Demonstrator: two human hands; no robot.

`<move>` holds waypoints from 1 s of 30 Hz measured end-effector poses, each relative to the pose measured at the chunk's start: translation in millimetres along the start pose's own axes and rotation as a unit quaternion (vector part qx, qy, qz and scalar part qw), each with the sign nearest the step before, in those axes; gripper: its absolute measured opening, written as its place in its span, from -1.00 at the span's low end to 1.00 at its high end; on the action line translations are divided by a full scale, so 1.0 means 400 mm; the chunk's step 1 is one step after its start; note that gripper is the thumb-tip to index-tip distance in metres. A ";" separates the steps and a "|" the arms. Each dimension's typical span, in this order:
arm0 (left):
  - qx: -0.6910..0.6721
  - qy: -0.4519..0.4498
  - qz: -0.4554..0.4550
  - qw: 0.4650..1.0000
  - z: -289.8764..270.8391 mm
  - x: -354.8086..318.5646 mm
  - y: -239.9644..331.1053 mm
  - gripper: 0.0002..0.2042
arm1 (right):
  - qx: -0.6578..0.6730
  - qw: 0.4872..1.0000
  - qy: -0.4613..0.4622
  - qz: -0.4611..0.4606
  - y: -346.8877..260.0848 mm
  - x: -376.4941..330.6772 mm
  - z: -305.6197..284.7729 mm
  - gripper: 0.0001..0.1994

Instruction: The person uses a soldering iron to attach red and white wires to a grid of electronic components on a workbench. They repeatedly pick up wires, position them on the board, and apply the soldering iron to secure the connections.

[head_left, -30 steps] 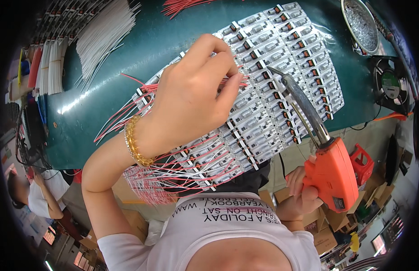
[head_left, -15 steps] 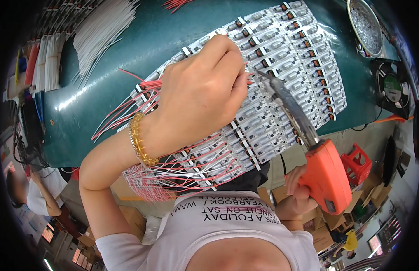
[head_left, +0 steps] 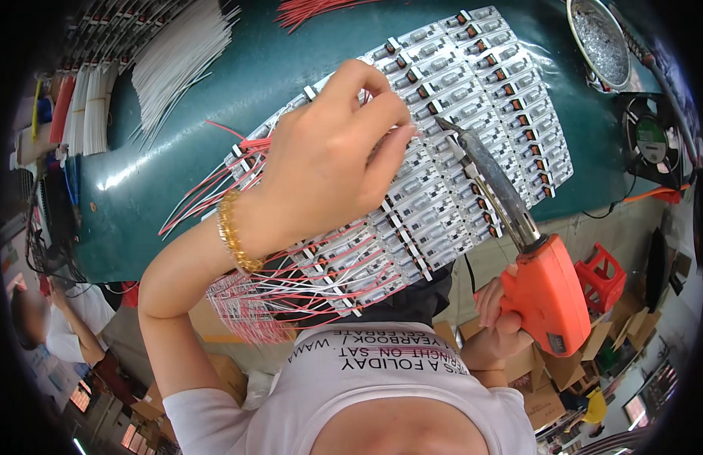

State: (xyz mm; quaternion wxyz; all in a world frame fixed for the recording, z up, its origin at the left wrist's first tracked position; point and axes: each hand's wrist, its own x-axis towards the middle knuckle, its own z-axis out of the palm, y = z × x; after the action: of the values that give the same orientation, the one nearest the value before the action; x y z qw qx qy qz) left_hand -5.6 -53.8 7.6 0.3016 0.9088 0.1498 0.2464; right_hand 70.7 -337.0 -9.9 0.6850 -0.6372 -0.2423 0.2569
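Note:
A soldering gun (head_left: pixel 552 296) with an orange body is held in my right hand (head_left: pixel 499 322), the fingers closed round its handle. Its dark metal tip reaches up and left over a panel of small white circuit boards (head_left: pixel 472 106), ending a little right of my left fingertips. My left hand (head_left: pixel 332 140), a yellow beaded bracelet at its wrist, is bent over the panel with thumb and index finger close together. Red wires (head_left: pixel 256 142) run beneath this hand, and bits of red show between its fingers; the grip itself is partly hidden. Red and white wires (head_left: pixel 328 284) trail off the panel's near left part.
Bundles of white wires (head_left: pixel 177 68) and red wires (head_left: pixel 313 9) lie across the green table (head_left: pixel 154 220). A round metal bowl (head_left: pixel 598 42) and a small black fan (head_left: pixel 653 140) stand at the right. Beyond are a red stool (head_left: pixel 600 277), cardboard boxes and another person (head_left: pixel 71 318) at left.
My left thumb and index finger have parted slightly, and the hand has shifted a little. The soldering gun's tip has moved slightly right of the fingers. The panel has shifted slightly left.

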 end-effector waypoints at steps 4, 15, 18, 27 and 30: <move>-0.040 -0.031 -0.010 0.999 -0.026 0.003 0.009 -0.90 | 0.009 1.000 0.003 -0.013 0.010 -0.006 -0.013 -0.25; 0.024 -0.029 -0.012 0.999 0.015 -0.015 0.029 -0.89 | -0.069 0.997 0.012 0.018 0.013 -0.048 -0.036 -0.33; 0.024 -0.024 -0.008 0.999 0.017 -0.016 0.025 -0.88 | -0.139 0.987 0.001 0.081 -0.024 -0.036 -0.026 -0.41; 0.032 -0.015 -0.003 0.999 0.020 -0.015 0.025 -0.88 | -0.185 0.979 -0.030 0.080 -0.038 -0.026 -0.029 -0.41; 0.035 -0.018 -0.007 0.999 0.019 -0.017 0.024 -0.88 | -0.172 0.981 0.000 0.088 -0.034 -0.027 -0.023 -0.39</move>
State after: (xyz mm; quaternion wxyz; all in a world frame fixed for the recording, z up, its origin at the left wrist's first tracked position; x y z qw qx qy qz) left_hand -5.9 -67.9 5.9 0.2739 0.9220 0.1590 0.2227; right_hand 69.1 -351.8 3.0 0.5401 -0.7641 -0.2260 0.2710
